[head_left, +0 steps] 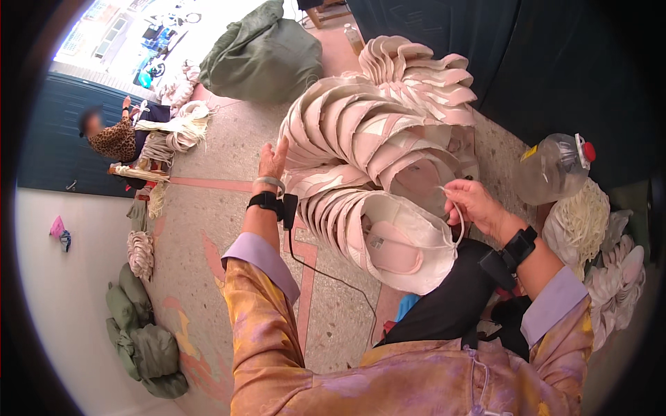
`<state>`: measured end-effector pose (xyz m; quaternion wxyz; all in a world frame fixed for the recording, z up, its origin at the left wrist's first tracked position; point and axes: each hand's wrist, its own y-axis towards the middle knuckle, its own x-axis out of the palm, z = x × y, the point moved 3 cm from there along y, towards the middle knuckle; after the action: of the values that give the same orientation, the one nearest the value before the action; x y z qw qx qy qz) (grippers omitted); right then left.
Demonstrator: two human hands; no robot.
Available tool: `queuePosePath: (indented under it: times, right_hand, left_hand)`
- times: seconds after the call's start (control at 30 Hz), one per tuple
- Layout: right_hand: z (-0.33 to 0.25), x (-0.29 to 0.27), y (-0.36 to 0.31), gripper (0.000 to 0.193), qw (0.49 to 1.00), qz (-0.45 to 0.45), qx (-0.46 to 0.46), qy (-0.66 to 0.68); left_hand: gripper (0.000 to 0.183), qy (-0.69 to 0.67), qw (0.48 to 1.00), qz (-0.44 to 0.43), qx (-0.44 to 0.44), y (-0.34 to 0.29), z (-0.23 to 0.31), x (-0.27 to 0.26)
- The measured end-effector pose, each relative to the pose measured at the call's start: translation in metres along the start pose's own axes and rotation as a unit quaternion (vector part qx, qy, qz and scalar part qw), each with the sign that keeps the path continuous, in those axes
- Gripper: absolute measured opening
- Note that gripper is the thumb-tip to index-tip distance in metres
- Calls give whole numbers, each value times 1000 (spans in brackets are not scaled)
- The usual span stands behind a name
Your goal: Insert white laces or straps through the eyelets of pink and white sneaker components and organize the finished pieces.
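Shoe uppers (361, 132): light, soft shells to take by the rim

The cloth shoe uppers sit nested one inside another in curving rows in front of the person, above the speckled floor (340, 322). The front upper (431, 258) is at the near end of the closest row, its open mouth toward the body, just beside the dark trouser leg (444, 305); whether the two touch is hard to tell. A white cord (462, 223) runs from its rim up to the right hand (472, 201), which pinches it between thumb and fingers. The left hand (272, 163) is at the left side of the rows, with the back of the hand mostly showing; I cannot tell whether it grips any cloth or merely rests there.

Each piece looks light and pliable, with enough body to keep its curve but liable to fold if squeezed. The cloth looks dry and matt, so slipping seems a small worry; breakage, none. The thin cord is limp and asks for a fingertip pinch. The upper's rim is the better hold, with the other palm steadying the row, since a hard pull could drag its nested neighbours along.
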<state>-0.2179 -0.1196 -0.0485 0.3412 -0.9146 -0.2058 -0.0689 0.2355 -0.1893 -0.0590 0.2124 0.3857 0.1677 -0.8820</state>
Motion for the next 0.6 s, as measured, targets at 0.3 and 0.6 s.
queuePosePath:
  times: [0.3,0.6]
  right_hand:
    - [-5,14,11,24,1000,-1,18,-18]
    - [1,13,-11,28,965,131,-127,-187]
  left_hand:
    - [96,-129,987,-92,10,48,-18,17]
    - [98,-119,986,-109,-30,15,-30,24]
